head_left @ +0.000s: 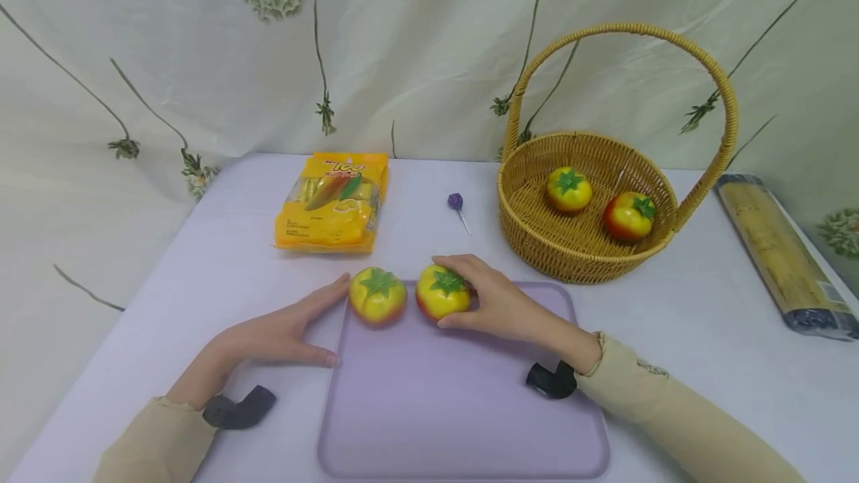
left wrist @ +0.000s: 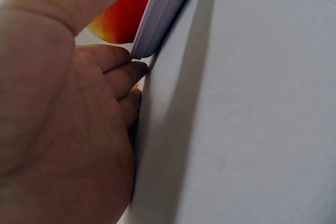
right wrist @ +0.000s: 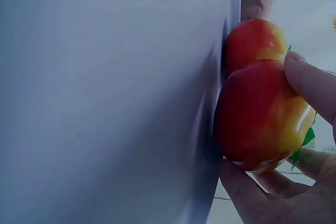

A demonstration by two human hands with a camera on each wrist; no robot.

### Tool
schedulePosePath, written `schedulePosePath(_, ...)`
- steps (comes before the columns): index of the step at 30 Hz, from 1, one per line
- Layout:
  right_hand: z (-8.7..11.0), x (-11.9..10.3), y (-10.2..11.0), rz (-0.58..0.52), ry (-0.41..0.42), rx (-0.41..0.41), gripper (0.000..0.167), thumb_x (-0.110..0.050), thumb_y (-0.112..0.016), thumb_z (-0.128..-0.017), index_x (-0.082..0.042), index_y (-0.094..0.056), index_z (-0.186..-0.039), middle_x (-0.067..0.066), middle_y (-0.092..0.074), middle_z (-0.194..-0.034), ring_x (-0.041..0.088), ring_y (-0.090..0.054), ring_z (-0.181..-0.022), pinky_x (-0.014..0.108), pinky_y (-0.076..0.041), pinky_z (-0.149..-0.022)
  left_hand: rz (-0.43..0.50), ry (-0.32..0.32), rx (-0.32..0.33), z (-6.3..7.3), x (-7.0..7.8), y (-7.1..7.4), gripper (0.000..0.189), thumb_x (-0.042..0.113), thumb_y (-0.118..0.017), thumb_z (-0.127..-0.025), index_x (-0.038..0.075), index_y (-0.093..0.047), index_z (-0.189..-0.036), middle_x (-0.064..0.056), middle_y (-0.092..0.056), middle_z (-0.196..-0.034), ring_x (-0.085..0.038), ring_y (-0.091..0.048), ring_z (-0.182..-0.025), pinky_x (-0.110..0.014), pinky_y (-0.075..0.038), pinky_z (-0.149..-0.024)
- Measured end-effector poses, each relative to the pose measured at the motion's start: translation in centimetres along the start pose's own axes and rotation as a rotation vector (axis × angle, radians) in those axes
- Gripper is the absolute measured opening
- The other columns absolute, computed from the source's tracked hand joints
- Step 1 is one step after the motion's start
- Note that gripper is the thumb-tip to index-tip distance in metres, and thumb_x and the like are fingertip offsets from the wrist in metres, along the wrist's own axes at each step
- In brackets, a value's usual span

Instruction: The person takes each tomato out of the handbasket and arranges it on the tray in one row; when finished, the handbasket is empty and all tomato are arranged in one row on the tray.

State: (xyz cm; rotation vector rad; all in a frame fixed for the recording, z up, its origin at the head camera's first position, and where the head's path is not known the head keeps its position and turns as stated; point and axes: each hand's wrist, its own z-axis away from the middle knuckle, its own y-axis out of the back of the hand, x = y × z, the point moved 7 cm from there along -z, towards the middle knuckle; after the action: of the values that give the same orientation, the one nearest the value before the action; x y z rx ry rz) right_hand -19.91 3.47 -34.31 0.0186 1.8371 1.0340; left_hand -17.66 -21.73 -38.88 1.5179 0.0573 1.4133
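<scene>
My right hand (head_left: 499, 304) holds a yellow-red persimmon (head_left: 439, 302) with green leaves on top, over the far edge of a lilac tray (head_left: 463, 401). Its thumb and fingers curl round the fruit's sides, as the right wrist view also shows. A second persimmon (head_left: 376, 304) sits at the tray's far left corner, just left of the held one. Beside that corner lies my left hand (head_left: 278, 334), thumb and fingers spread apart, index fingertip right at the second fruit. In the left wrist view the fingers (left wrist: 123, 80) lie against the tray's rim.
A wicker basket (head_left: 570, 263) with a tall handle stands at the back right, two more persimmons (head_left: 569, 190) inside. A yellow candy bag (head_left: 332, 207) lies at the back left, with a purple lollipop (head_left: 456, 202) between. A long wrapped bundle (head_left: 781, 244) lies far right.
</scene>
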Motion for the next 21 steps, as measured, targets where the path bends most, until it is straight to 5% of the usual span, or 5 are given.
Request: schedulePosePath(21, 0.27, -0.05, -0.51, 0.036, -0.019, -0.055, 0.086, -0.03, -0.078, -0.077, -0.007, -0.031, -0.144, 0.01, -0.04, -0.139, 0.02, -0.039, -0.125, 0.037, -0.031, -0.105, 0.009, -0.02, -0.012, -0.15, 0.55, -0.09, 0.104, 0.041, -0.075, -0.076, 0.008, -0.011, -0.15, -0.012, -0.003, -0.155, -0.033, -0.003, -0.139, -0.057, -0.01, -0.107)
